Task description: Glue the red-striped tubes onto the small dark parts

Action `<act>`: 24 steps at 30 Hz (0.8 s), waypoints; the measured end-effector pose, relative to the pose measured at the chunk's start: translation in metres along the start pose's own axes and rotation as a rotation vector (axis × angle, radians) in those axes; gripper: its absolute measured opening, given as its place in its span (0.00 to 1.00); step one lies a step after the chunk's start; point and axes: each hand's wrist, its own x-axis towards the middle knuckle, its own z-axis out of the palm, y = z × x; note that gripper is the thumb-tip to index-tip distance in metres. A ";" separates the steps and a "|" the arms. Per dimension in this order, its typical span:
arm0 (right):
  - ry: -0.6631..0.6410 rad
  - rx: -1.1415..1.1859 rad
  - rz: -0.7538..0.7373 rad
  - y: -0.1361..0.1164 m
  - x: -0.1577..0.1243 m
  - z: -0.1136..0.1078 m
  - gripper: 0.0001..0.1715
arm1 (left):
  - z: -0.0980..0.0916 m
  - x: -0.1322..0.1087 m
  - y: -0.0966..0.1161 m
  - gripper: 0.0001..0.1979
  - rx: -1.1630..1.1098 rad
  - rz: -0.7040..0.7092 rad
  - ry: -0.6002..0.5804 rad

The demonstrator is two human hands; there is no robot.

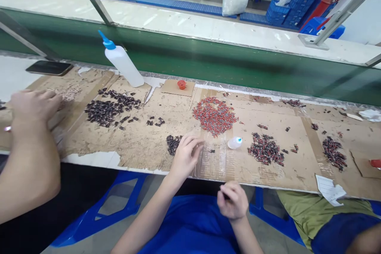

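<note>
Two hands, left hand [187, 154] by dark parts [173, 143], no legible writing

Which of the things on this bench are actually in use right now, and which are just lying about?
In use:
left hand, touching the cardboard beside a small dark pile
right hand, pinching a small dark piece
red pile

Lying about:
squeeze bottle
phone
red cap
paper slip

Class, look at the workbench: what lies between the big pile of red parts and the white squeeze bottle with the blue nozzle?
In the head view, a small orange cap on a cardboard square lies between the red pile and the bottle.
</note>
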 end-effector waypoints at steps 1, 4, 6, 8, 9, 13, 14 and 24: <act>-0.126 -0.008 -0.010 0.000 -0.009 -0.005 0.07 | 0.000 0.000 -0.001 0.07 0.011 0.007 -0.020; -0.264 -0.145 0.126 0.009 -0.033 -0.011 0.06 | 0.000 -0.001 -0.006 0.09 0.041 0.018 -0.059; -0.290 -0.196 0.245 0.019 -0.046 -0.010 0.10 | -0.001 -0.003 -0.009 0.10 0.044 0.024 -0.077; -0.324 -0.219 0.363 0.030 -0.057 -0.008 0.16 | -0.002 -0.004 -0.010 0.10 0.039 0.028 -0.097; -0.295 -0.254 0.433 0.035 -0.062 -0.007 0.19 | -0.003 -0.004 -0.010 0.10 0.038 0.027 -0.105; -0.401 -0.167 0.704 0.046 -0.073 -0.005 0.21 | -0.003 -0.004 -0.010 0.10 0.027 -0.009 -0.110; -0.426 -0.134 0.750 0.045 -0.074 -0.004 0.19 | -0.002 -0.004 -0.010 0.10 0.019 -0.015 -0.109; -0.359 -0.240 0.942 0.047 -0.080 0.003 0.24 | 0.002 -0.005 -0.012 0.10 -0.003 -0.029 -0.136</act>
